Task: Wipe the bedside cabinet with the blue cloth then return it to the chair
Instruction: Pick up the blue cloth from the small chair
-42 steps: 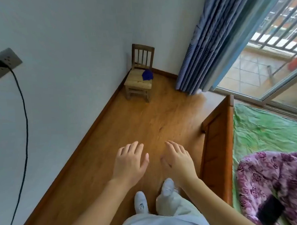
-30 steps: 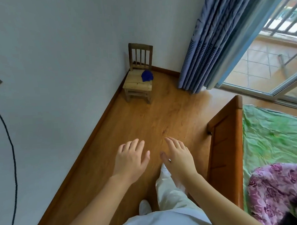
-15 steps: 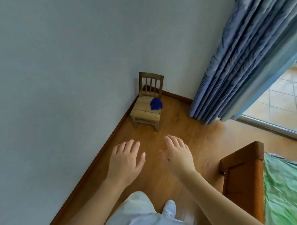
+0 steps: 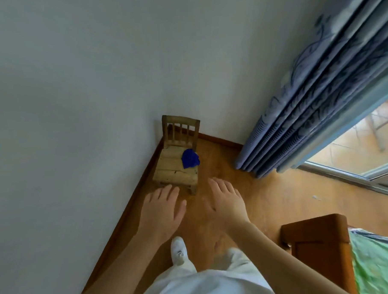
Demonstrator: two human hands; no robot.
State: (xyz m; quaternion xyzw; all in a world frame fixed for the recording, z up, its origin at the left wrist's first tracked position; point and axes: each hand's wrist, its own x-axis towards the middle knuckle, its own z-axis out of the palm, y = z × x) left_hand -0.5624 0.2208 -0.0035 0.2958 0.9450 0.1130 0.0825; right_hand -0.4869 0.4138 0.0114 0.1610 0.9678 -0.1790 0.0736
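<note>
The blue cloth (image 4: 190, 158) lies crumpled on the seat of the small wooden chair (image 4: 170, 170), just above the centre of the frame; it sits at the right rear of the seat, close to the backrest, and its right side reaches the seat's edge or just past it; I cannot tell which.

The likeliest slip, as I judge it, is the cloth dropping to the floor (image 4: 230, 185); a knock to the chair from a foot, or a grab at one loose fold, would tip it off that near edge. The chair is low and tucked into the corner, so a hurried reach could also push it against the wall (image 4: 75, 96). The cabinet is out of view, so the way there cannot be judged.

The cloth is a bunched lump with no firm heading; it looks slightly longer up-and-down in the frame, along the seat from back to front, with a lobe bulging right.

Lower centre, the left hand (image 4: 161, 211) and the right hand (image 4: 226, 206) hover palm down, apart from each other, fingers straight and spread, holding nothing; the curtain (image 4: 315, 101) hangs upper right; a bed frame (image 4: 319, 241) stands lower right.
</note>
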